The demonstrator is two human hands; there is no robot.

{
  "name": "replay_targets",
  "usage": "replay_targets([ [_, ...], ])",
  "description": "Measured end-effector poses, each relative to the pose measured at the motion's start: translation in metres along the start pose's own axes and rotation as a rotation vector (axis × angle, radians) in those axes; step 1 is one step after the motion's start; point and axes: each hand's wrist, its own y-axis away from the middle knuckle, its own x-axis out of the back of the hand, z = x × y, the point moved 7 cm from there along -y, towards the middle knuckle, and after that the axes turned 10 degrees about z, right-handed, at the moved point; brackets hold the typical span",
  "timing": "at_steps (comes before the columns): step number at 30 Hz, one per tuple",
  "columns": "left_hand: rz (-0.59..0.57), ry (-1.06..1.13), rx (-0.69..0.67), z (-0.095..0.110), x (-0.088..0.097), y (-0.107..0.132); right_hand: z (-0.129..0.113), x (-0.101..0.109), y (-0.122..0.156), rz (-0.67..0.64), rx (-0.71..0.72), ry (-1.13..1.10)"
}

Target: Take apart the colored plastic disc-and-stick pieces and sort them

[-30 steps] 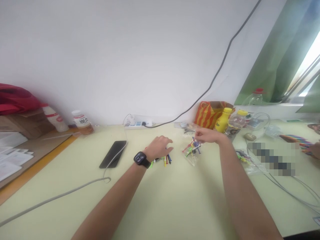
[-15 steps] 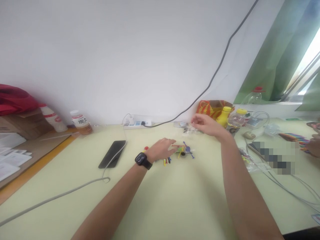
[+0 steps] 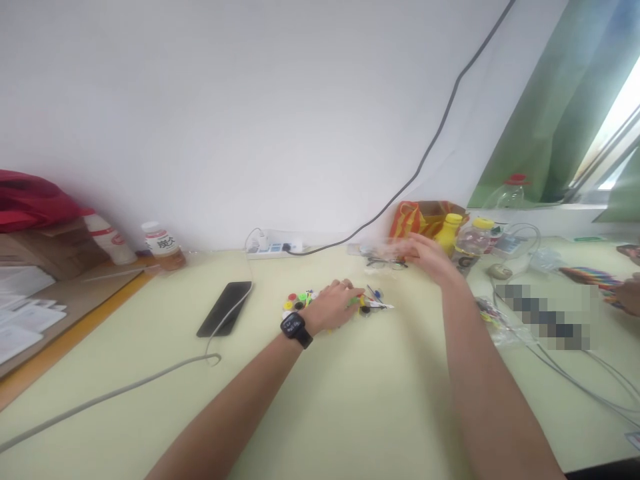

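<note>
My left hand (image 3: 334, 305), with a black watch (image 3: 295, 328) on its wrist, lies palm down over a small pile of colourful plastic pieces (image 3: 295, 304). Its thumb is stretched out and the other fingers bend over the pile, hiding part of it. Red, green, yellow and black round pieces show left of the hand; blue and white ones poke out on the right. Further back, my right hand (image 3: 427, 257) is raised near a pair of glasses (image 3: 387, 263) and some clear plastic. Motion smears its fingertips, so I cannot tell whether it holds anything.
A black phone (image 3: 225, 309) with a cable lies at left. Against the wall sit a power strip (image 3: 275, 250) and a labelled bottle (image 3: 163, 245). At right stand yellow-capped bottles (image 3: 449, 230), a striped bag (image 3: 406, 220) and a bagged bundle (image 3: 495, 313); another person's hand (image 3: 629, 293) shows.
My left hand has moved slightly right over the pieces, uncovering round ones at its left. My right hand has shifted slightly right, showing more of the glasses.
</note>
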Motion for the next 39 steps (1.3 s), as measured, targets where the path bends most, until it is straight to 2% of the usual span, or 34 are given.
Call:
replay_targets([
  [2,0.002,0.008,-0.018,0.0,-0.003,0.0,0.003,-0.01,0.0,-0.06,0.034,0.094],
  [5,-0.019,0.015,-0.018,0.001,-0.008,0.0,-0.004,-0.021,0.004,-0.125,0.085,0.159],
  [11,0.027,0.069,-0.006,0.005,-0.007,-0.004,-0.019,-0.072,0.042,-0.658,0.219,0.35],
  [14,0.03,0.171,-0.006,0.006,-0.001,-0.005,-0.021,-0.089,0.055,-0.772,0.285,0.439],
  [19,0.09,0.291,0.02,0.002,0.008,-0.007,-0.02,-0.1,0.062,-0.843,0.344,0.523],
  [25,0.084,0.592,0.137,-0.005,-0.01,-0.01,-0.019,-0.096,0.063,-0.873,0.339,0.584],
  [27,0.089,0.662,0.173,-0.009,-0.011,-0.011,-0.019,-0.095,0.064,-0.88,0.335,0.605],
  [30,0.073,0.677,0.183,-0.014,0.001,-0.013,-0.021,-0.095,0.066,-0.895,0.332,0.625],
  [34,0.071,0.77,0.252,-0.026,0.028,-0.013,-0.024,-0.1,0.071,-0.888,0.314,0.67],
  [39,0.187,0.927,0.401,-0.044,0.051,-0.012,-0.028,-0.116,0.09,-0.945,0.341,0.747],
])
